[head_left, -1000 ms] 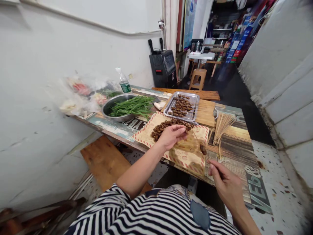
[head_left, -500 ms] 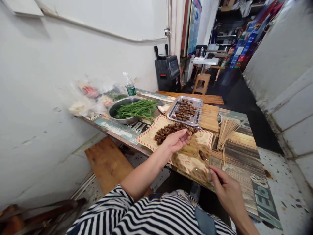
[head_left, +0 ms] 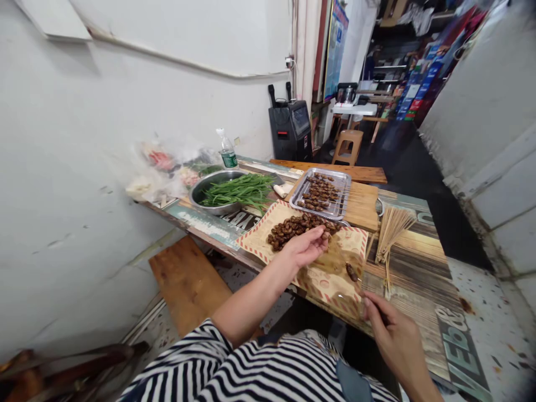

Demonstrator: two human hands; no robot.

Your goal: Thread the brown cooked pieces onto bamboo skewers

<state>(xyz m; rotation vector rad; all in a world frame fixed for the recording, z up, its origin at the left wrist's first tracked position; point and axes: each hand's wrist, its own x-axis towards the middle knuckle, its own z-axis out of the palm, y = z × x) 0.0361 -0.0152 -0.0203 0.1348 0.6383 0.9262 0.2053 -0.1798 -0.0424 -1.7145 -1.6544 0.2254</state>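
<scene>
My right hand pinches the end of a thin bamboo skewer near the table's front edge. A brown insect pupa is on the skewer's far part, over the oily patterned paper. My left hand hovers above the same paper, its thumb and fingers closed on what looks like another brown pupa, mostly hidden by the fingertips. Just behind and left of it lies a heap of glossy brown pupae. Beyond the paper, a metal tray holds several loaded skewers, their sticks pointing right.
A bundle of bare bamboo skewers lies on the right. The tray rests partly on a wooden board. To the left stand a metal bowl of green vegetables, a water bottle and plastic bags. Benches flank the table.
The view has shifted slightly, so the table sits a little lower and further right. Both hands keep nearly the same places; the left fingers have turned and cover more of what they pinch.
</scene>
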